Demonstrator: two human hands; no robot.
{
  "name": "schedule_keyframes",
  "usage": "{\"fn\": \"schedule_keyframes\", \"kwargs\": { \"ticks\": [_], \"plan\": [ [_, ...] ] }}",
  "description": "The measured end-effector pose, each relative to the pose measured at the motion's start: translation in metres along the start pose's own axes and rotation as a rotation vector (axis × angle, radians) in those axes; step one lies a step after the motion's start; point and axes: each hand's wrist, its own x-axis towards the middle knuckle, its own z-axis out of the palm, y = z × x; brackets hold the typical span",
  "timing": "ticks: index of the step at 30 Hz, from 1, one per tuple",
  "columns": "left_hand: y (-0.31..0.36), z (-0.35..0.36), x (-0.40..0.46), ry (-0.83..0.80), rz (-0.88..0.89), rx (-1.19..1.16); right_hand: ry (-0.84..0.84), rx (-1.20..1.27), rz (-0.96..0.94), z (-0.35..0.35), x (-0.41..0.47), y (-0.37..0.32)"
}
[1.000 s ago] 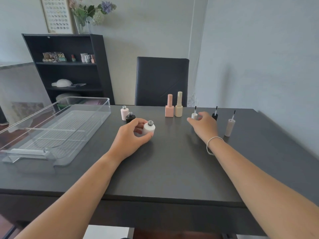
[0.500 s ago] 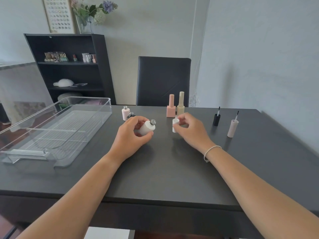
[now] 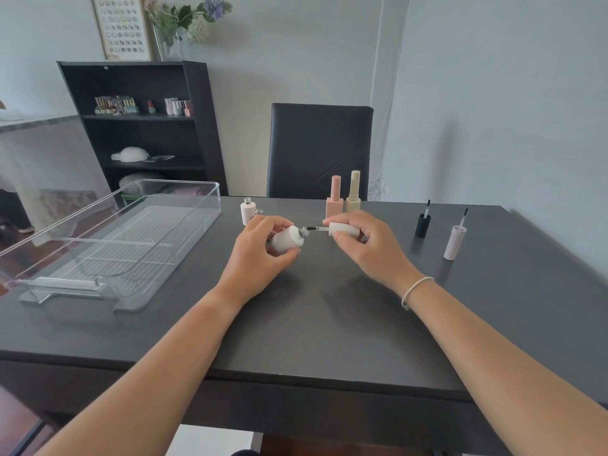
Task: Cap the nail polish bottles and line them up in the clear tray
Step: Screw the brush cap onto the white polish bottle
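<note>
Two hands meet above the middle of the dark worktop (image 3: 329,307), forearms reaching in from the near edge. The left hand (image 3: 260,255) curls around the white bottle (image 3: 287,239), tipped so its threaded neck points right. The right hand (image 3: 365,245) pinches the white cap (image 3: 343,229) sideways, its brush tip just at the bottle's mouth (not yet screwed on). Half a second ago cap and bottle were apart and the bottle was less tilted; a second ago the right hand was only reaching for the cap near the far edge. A pink open bottle (image 3: 246,210) and another open neck stand behind the left hand. The black cap (image 3: 423,222) and beige cap (image 3: 454,238) stand brush-up toward the right edge. The clear tray (image 3: 184,225) sits at the left edge, nothing in it
</note>
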Motion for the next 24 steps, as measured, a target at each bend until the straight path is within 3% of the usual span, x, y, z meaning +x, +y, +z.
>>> {"fn": "schedule_keyframes", "kwargs": {
  "ticks": [16, 24],
  "plan": [
    [0.002, 0.002, -0.001, -0.050, 0.082, 0.067, -0.032, -0.148, -0.085, 0.002, 0.003, 0.012],
    [0.002, 0.001, 0.000, -0.015, 0.038, 0.032, 0.006, -0.156, -0.072, -0.001, 0.004, 0.013]
  ]
}}
